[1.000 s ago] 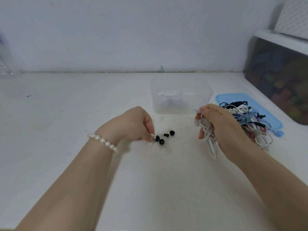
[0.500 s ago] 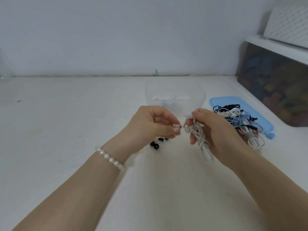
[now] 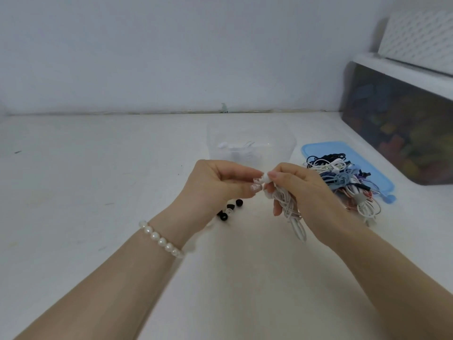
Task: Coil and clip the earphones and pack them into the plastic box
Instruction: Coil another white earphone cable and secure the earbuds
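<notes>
My right hand [image 3: 301, 190] grips a coiled white earphone [image 3: 291, 212], whose loops hang down below the palm. Its thumb and forefinger pinch the white earbud [image 3: 265, 178] at the top. My left hand [image 3: 220, 185] pinches a small clear ear tip [image 3: 256, 180] right against that earbud. Both hands hover above the table in front of the clear plastic box [image 3: 286, 148], which holds some white earphones.
A few black ear tips [image 3: 230, 209] lie on the table under my left hand. A blue lid [image 3: 316, 148] at the right carries a tangled pile of several earphones [image 3: 343, 182]. A dark storage bin [image 3: 404, 123] stands at the far right. A wall closes the back.
My left hand picked a clear ear tip from the table, rose, and met the earbud held by my right hand. The right hand shifted slightly left with its coil.
</notes>
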The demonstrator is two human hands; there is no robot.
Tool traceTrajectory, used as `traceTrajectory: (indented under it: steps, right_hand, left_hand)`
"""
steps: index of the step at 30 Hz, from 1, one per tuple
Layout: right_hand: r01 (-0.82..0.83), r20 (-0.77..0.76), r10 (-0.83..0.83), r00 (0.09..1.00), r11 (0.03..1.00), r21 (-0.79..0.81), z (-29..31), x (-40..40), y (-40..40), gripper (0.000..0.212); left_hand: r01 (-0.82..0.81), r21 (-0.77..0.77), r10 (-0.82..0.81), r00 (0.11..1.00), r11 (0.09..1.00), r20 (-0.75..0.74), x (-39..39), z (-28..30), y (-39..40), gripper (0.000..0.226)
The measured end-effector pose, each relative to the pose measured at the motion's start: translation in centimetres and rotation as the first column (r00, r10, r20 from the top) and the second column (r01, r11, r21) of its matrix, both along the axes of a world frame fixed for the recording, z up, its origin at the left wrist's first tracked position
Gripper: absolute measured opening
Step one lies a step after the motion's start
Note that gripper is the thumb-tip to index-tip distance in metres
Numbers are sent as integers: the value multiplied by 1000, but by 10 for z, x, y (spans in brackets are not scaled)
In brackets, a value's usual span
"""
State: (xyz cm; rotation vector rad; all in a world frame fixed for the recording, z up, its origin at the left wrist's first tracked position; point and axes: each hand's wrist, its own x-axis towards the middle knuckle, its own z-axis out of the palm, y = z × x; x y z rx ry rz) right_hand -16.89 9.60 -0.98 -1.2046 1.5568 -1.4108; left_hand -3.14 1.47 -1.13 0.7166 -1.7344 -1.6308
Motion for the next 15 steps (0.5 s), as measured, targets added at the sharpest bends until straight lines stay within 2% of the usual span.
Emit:
traceTrajectory:
  steps: [3, 7, 11, 15]
  right_hand:
    - [5, -51, -5, 999, 1000, 0, -2, -2, 0, 27]
    - [15, -116, -18, 993, 1000, -25, -5, -2, 0, 29]
    - [70, -248, -85, 965, 995, -72, -6, 0, 0, 26]
    - [115, -360, -141, 922, 989, -93, -11, 0, -2, 26]
  left_hand:
    - [41, 108, -35, 998, 993, -57, -1, 1, 1, 29]
    - [16, 228, 10, 994, 974, -111, -2, 1, 1, 39]
    - [-9, 323, 56, 989, 946, -137, -5, 0, 2, 21]
    - [-23, 366, 87, 983, 930, -159, -8, -3, 6, 14]
